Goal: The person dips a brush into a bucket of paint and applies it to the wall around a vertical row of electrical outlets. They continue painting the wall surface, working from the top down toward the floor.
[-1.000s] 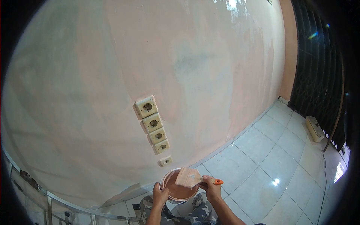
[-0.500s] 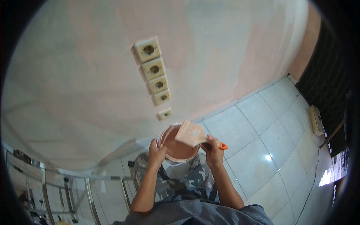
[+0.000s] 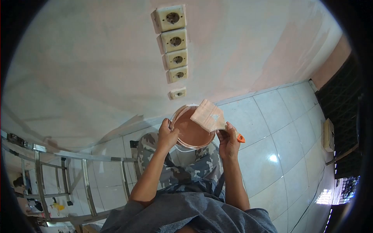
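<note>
- The left hand [image 3: 168,136] is closed on the rim of a paint bucket [image 3: 176,113], gripping it at the bucket's 9 o'clock side, thumb over the edge.
- The bucket sits between the two hands, above the person's knees in camouflage trousers [image 3: 202,167]. It holds reddish-brown paint [image 3: 189,133].
- The right hand [image 3: 228,143] is at the bucket's 4 o'clock, just outside the rim, fingers wrapped round the handle of a wide paintbrush [image 3: 210,115].
- The brush's bristles lie over the bucket's rim at about 1 o'clock, tilted, coated in pale pinkish paint. The orange end of the handle sticks out of the fist toward 4 o'clock.
- At the bucket's 12 o'clock a column of four wall sockets [image 3: 175,40] sits on the patchy pink wall [image 3: 97,70], with a smaller fitting below them.
- At 8 o'clock from the left hand, well apart, stands a metal ladder frame [image 3: 87,176].
- White floor tiles [image 3: 272,128] spread out toward 3 o'clock of the right hand.
</note>
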### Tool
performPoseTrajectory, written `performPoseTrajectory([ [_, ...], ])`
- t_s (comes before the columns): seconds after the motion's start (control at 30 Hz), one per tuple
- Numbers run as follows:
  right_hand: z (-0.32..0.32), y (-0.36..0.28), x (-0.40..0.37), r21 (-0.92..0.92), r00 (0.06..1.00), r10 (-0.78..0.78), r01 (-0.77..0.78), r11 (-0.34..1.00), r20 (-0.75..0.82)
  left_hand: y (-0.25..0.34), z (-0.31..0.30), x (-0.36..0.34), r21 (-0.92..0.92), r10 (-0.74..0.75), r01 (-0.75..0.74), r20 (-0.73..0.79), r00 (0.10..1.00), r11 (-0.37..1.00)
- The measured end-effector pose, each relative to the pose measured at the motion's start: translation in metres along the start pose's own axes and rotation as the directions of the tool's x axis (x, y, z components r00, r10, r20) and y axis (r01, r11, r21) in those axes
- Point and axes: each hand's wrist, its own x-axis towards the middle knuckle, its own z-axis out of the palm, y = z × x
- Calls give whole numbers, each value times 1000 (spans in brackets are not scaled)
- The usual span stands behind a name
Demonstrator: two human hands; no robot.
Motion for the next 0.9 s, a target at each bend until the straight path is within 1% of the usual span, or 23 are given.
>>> performPoseTrajectory([
  [0.07, 3, -3, 7, 23, 1000, -25, 24, 999, 7, 5, 4, 1, 55, 28, -27, -16, 999, 998],
  [0.1, 5, -6, 11, 19, 999, -41, 41, 999, 1, 8, 5, 2, 51, 50, -50, -5, 999, 997],
  [0.17, 12, -15, 22, 22, 997, -80, 80, 997, -15, 11, 8, 2, 41, 11, -11, -8, 1000, 999],
  [0.23, 29, -30, 44, 58, 987, -159, 160, 985, -22, 8, 7, 3, 9, 48, -48, 9, 999, 999],
  [0.27, 38, -37, 56, 55, 977, -213, 214, 975, -16, 10, 5, 4, -3, -24, 24, 43, 999, 1000],
  [0.3, 49, -44, 70, 59, 972, -233, 234, 970, -25, 11, 3, 4, -10, -97, 98, 76, 992, 995],
  [0.33, 61, -50, 84, 84, 952, -304, 305, 948, -30, 13, 2, 3, -9, -84, 85, 92, 992, 996],
  [0.37, 72, -56, 98, 107, 928, -371, 372, 922, -36, 15, 1, 1, -18, -41, 42, 67, 997, 999],
  [0.4, 81, -62, 112, 111, 923, -383, 385, 916, -41, 14, 0, 0, -25, 2, -1, 39, 999, 1000],
  [0.43, 91, -67, 126, 79, 905, -421, 425, 902, -63, 11, -1, 0, -26, 13, -12, 47, 999, 1000],
  [0.47, 101, -73, 139, 50, 885, -458, 463, 885, -82, 6, -2, 0, 9, 5, -5, 20, 1000, 1000],
  [0.5, 112, -80, 150, 58, 880, -469, 474, 879, -78, 3, -4, 1, 43, 0, 0, -11, 1000, 999],
  [0.53, 122, -87, 159, 9, 870, -486, 488, 873, -86, 1, -7, 2, 83, 7, -6, -18, 1000, 996],
  [0.57, 134, -94, 168, -42, 860, -502, 500, 865, -94, -5, -10, 3, 79, 21, -19, -18, 1000, 997],
  [0.6, 147, -102, 177, -56, 838, -537, 534, 844, -100, -14, -12, 8, 138, 29, -23, -42, 999, 990],
  [0.63, 162, -116, 183, -80, 822, -568, 564, 822, -41, -16, -14, 10, 195, 38, -24, -66, 997, 980],
  [0.67, 176, -130, 189, -105, 804, -594, 592, 799, 19, -20, -16, 11, 62, -1, 4, -52, 999, 998],
  [0.7, 195, -147, 193, -78, 749, -662, 661, 746, 12, -25, -18, 14, 59, 2, 1, -50, 999, 998],
  [0.73, 219, -165, 195, -52, 690, -724, 723, 689, 2, -32, -21, 18, 81, -26, 30, -50, 998, 996],
  [0.77, 248, -187, 186, 92, 691, -723, 719, 689, 17, -37, -22, 19, 107, -58, 64, -50, 997, 992],
  [0.8, 272, -208, 184, 178, 633, -772, 755, 632, 59, 11, -18, 0, 142, -139, 150, -84, 987, 978],
  [0.83, 291, -226, 182, 266, 566, -820, 779, 567, 90, 1, -18, 3, 151, -143, 154, -80, 986, 976],
  [0.9, 320, -255, 162, 236, 474, -877, 846, 478, 76, -26, -20, 13, 89, -13, 19, -68, 998, 996],
])
